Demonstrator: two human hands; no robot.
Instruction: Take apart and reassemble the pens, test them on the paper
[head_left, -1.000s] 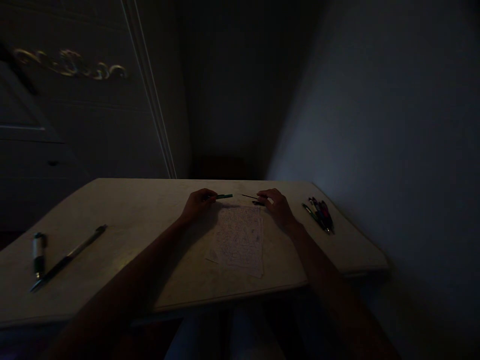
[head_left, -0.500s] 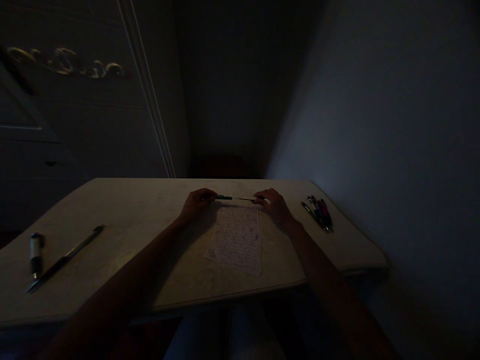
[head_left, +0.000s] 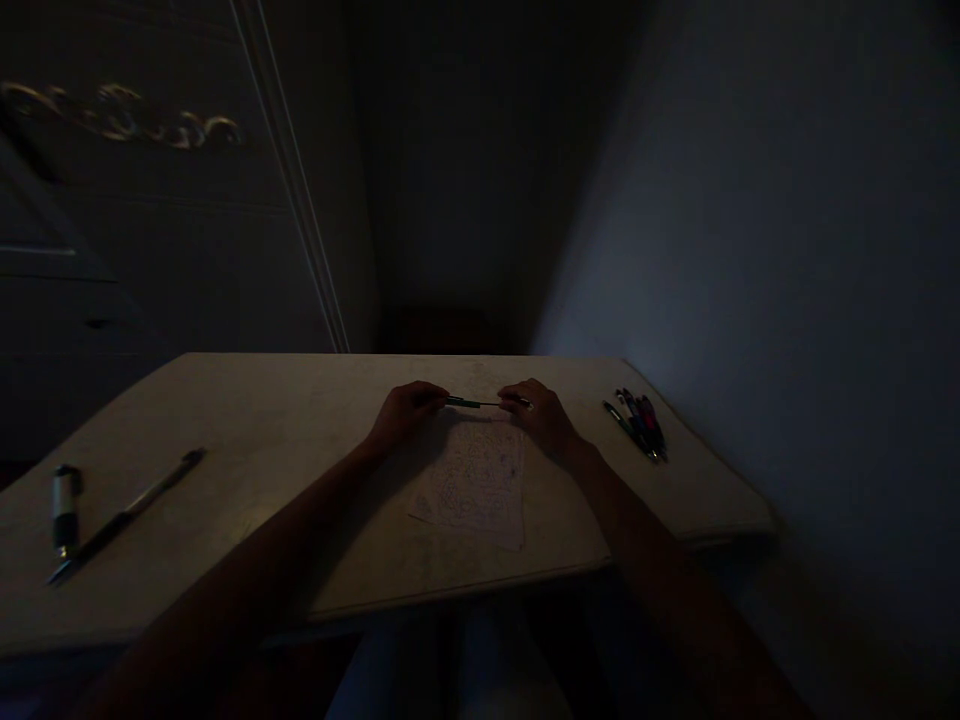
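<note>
Over the top edge of the scribbled paper point(head_left: 476, 480), my left hand point(head_left: 409, 408) pinches a dark green pen barrel point(head_left: 463, 402) held level, its end pointing right. Facing it, my right hand point(head_left: 536, 410) has its fingers closed on a thin dark pen refill point(head_left: 490, 404). The refill's left end meets the barrel's end; in this dim light I cannot tell how far it sits inside. A small light-coloured spot shows by the right fingers, too dark to name.
Several pens point(head_left: 636, 425) lie bunched at the table's right. On the left are a black and silver pen point(head_left: 135, 510) and a short white and black pen part point(head_left: 64, 510). A pale wall point(head_left: 712, 250) borders the white table point(head_left: 247, 400) on the right.
My hands have come closer together and slightly nearer to me. The gap between the barrel and the refill has closed.
</note>
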